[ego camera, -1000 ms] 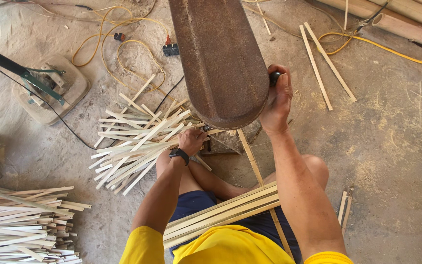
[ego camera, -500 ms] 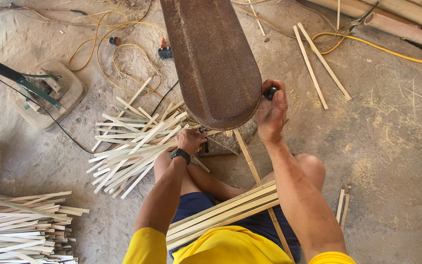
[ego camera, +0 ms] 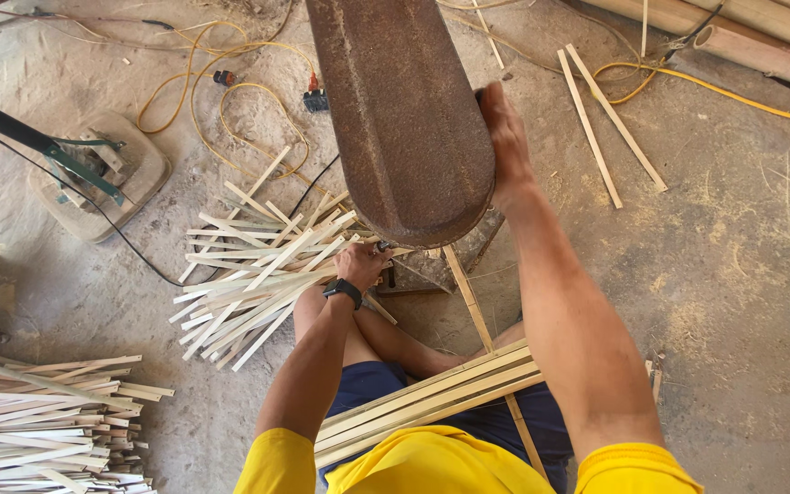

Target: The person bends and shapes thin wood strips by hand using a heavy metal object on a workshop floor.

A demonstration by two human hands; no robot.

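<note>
Rusty brown metal blade point(ego camera: 404, 119) fills the head view, its rounded end low. Right hand point(ego camera: 503, 137) lies flat along its right edge, fingers together. Left hand point(ego camera: 358, 265) sits under the tip, fingers curled around a thin strip point(ego camera: 464, 293), beside scattered bamboo slats point(ego camera: 249, 274).

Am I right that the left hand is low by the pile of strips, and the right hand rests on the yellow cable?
Not quite. The head view shows the right hand against the edge of the rusty metal guard, not the yellow cable. The left hand is low by the pile of strips.
</note>
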